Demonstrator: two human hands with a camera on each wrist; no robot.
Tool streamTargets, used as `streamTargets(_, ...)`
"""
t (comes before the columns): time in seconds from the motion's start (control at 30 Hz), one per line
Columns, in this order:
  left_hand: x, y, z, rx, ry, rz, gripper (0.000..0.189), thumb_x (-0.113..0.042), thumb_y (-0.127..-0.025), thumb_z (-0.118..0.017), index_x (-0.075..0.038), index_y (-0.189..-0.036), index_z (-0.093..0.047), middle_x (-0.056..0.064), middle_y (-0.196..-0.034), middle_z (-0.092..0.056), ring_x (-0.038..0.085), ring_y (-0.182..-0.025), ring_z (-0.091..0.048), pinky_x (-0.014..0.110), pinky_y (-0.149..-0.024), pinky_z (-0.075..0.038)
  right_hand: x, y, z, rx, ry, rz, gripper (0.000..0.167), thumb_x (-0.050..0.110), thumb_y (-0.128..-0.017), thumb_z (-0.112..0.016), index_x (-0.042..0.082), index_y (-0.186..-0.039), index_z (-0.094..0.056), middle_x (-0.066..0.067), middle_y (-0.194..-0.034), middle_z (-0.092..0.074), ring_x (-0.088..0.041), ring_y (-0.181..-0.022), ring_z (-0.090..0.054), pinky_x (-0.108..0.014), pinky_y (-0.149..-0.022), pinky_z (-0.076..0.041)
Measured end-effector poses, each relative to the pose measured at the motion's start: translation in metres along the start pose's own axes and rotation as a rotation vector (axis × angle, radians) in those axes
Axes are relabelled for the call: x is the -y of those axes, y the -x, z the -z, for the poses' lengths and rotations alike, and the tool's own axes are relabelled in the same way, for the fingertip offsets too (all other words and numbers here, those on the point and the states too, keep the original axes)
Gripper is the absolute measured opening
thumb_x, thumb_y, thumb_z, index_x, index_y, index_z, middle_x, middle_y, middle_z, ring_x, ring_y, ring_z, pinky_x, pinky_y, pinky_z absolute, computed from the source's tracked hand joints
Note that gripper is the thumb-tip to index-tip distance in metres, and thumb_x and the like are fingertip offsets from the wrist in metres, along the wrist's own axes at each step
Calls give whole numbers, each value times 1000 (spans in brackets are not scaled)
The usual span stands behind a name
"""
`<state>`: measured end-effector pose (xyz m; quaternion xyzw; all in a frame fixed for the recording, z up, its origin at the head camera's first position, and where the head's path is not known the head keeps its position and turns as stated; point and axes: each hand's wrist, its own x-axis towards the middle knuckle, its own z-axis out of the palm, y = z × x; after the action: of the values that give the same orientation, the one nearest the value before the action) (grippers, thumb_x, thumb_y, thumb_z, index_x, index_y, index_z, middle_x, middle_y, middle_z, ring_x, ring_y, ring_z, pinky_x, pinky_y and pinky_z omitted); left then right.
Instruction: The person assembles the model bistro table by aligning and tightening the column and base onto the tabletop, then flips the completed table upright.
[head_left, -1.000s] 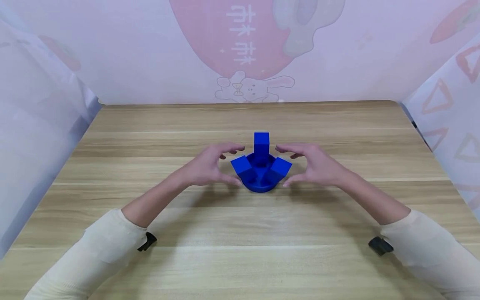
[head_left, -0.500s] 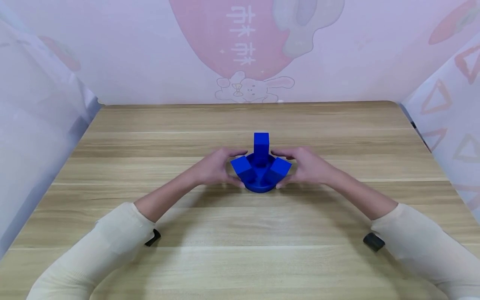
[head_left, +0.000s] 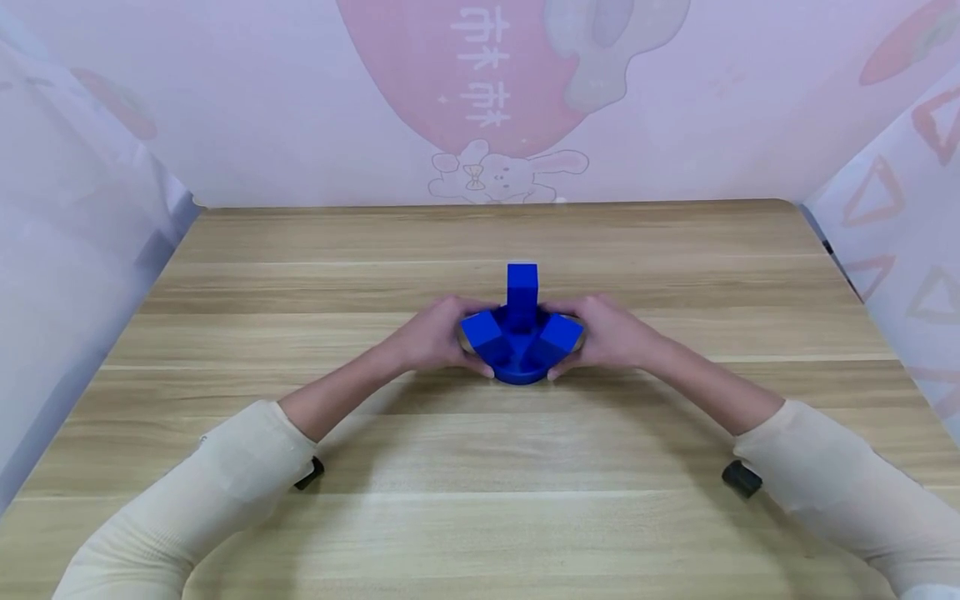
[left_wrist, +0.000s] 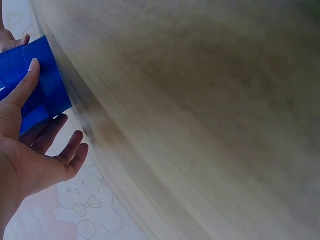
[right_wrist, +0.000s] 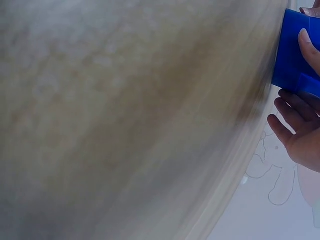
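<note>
A blue round holder (head_left: pixel 521 354) with three square-topped prongs stands upright on the wooden table, one prong at the back and two leaning outward at the front. From its left side my left hand (head_left: pixel 435 337) grips the round body, thumb at the front and fingers behind. My right hand (head_left: pixel 613 337) grips the opposite side in the same way. Against the blue wall (left_wrist: pixel 52 80) in the left wrist view lies the thumb, while the outer fingers extend free. The right wrist view shows the thumb on the blue wall (right_wrist: pixel 290 55). The forward prongs partly hide the grips in the head view.
The wood-grain table (head_left: pixel 517 467) stretches around the holder on all sides. A pale printed backdrop (head_left: pixel 285 108) rises behind its far edge, with white side sheets at left and right. A small black device (head_left: pixel 742 479) hangs below the right sleeve.
Both hands have moved inward from beside the holder, and their thumbs and fingers have come together on its sides. The holder has stayed in place.
</note>
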<state>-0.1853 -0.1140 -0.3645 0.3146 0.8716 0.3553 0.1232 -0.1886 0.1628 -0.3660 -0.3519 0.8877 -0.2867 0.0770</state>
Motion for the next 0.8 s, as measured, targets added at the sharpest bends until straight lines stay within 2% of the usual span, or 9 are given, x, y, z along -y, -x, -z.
streamTargets(0.23,2,-2,-2,-13,-18,-4,81,-18,-66,-101,1,-136,-65,13,-128,-72,26,-119,-67,43,-107,-50,1,-1,-2,-16,18,-21,88,30,-62,-102,-2,-135,-65,-19,-128,-71,-35,-115,-69,-51,-100,-54)
streamTargets(0.4,1,-2,-1,-11,17,3,80,-14,-65,-101,3,-134,-65,14,-127,-72,26,-120,-67,43,-108,-49,0,0,-3,-33,6,-9,86,29,-62,-102,-2,-134,-66,-18,-127,-71,-34,-115,-70,-50,-100,-54)
streamTargets(0.5,1,-1,-1,-13,50,18,79,-12,-64,-101,3,-133,-66,13,-127,-72,26,-121,-66,42,-110,-48,-1,0,-3,-33,-40,-7,84,27,-63,-102,-2,-133,-67,-18,-126,-72,-33,-114,-70,-49,-100,-55)
streamTargets(0.63,-3,3,2,-17,164,54,76,-7,-67,-99,0,-135,-66,10,-130,-71,25,-124,-62,44,-111,-47,-1,2,0,-30,-161,-16,81,21,-65,-101,-3,-134,-66,-17,-128,-71,-33,-119,-68,-50,-104,-52)
streamTargets(0.8,-9,9,8,-37,387,141,68,-1,-72,-94,-3,-135,-66,10,-136,-67,28,-128,-60,48,-107,-50,1,5,7,-55,-394,-35,66,8,-70,-97,-2,-129,-69,-14,-129,-71,-31,-124,-65,-48,-108,-50)
